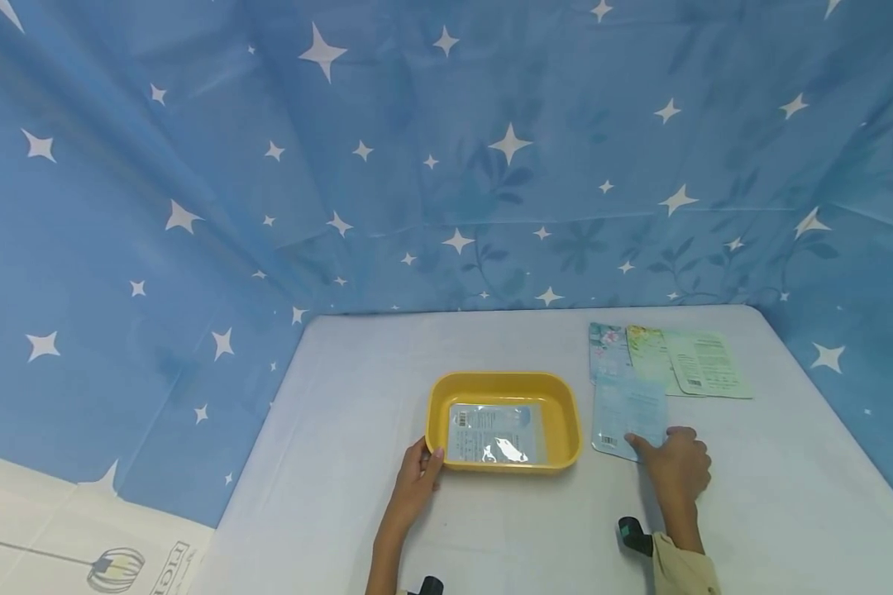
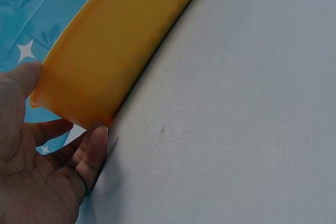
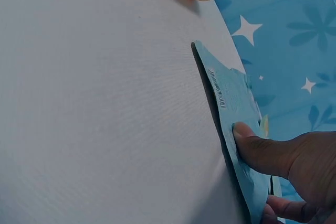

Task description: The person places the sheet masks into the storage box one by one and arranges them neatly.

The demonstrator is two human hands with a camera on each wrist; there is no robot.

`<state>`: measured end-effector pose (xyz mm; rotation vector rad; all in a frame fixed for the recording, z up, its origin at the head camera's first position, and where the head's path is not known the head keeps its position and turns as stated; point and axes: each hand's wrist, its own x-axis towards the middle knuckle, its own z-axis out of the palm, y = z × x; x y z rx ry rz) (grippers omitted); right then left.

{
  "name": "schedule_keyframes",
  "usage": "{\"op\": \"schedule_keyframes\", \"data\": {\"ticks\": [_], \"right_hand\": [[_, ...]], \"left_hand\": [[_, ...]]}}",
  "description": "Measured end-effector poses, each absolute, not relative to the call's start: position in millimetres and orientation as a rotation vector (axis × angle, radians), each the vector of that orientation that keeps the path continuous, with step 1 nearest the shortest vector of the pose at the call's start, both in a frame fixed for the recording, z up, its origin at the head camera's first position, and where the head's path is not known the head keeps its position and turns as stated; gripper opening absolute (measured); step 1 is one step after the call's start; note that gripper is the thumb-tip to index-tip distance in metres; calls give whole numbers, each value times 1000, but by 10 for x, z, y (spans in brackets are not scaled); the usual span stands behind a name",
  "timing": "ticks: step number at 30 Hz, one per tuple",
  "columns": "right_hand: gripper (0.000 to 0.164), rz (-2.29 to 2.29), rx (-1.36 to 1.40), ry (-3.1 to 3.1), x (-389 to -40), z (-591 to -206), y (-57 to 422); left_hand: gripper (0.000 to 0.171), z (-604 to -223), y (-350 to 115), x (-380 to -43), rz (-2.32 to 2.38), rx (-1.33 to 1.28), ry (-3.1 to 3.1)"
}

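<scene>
My left hand (image 1: 414, 487) grips the near left corner of a yellow plastic tray (image 1: 503, 468), its thumb up at the rim. In the left wrist view the other fingers (image 2: 93, 153) reach the tray's lower corner. A shiny silvery-blue sachet (image 1: 484, 431) with printed text lies flat inside the tray. To the right of the tray, my right hand (image 1: 677, 467) pinches the near right edge of a flat light-blue sachet (image 1: 625, 405). Its thumb (image 3: 257, 148) presses on the printed face, and a fingertip shows at the edge in the right wrist view.
Behind the light-blue sachet lie a flowered blue sachet (image 1: 608, 347), a yellow-green one (image 1: 646, 351) and a pale green one (image 1: 707, 364), overlapping. They rest on a white-covered table (image 1: 521, 537). A blue star-patterned curtain (image 1: 417, 190) hangs along the far edge and sides.
</scene>
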<state>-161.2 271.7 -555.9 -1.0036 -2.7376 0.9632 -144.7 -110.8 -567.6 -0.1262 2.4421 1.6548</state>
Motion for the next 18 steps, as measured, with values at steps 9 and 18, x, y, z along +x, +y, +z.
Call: {"op": "schedule_keyframes", "data": {"ticks": [9, 18], "right_hand": [[55, 991, -959, -2697, -1580, -5580, 2763], [46, 1027, -952, -2671, -1563, -5628, 2829]], "left_hand": [[70, -5671, -1112, -1448, 1673, -116, 2436], [70, -5669, -1097, -1448, 1659, -130, 2448]]}}
